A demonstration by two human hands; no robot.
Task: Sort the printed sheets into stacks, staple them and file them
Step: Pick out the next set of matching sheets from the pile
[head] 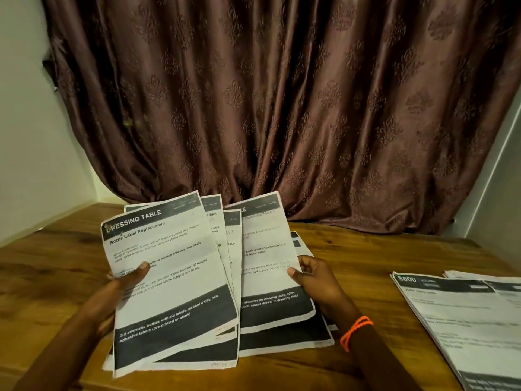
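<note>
Left of centre, the left hand (124, 280) pinches the "DRESSING TABLE" sheet (169, 280), thumb on its face. Behind it, further printed sheets (231, 249) fan out above the wooden table (56, 266). Centre right, the right hand (313, 277) pinches another dressing-table sheet (267, 266) at its edge; an orange wristband (355, 331) circles that wrist. A "KITCHEN" stack (462, 320) lies flat at lower right.
</note>
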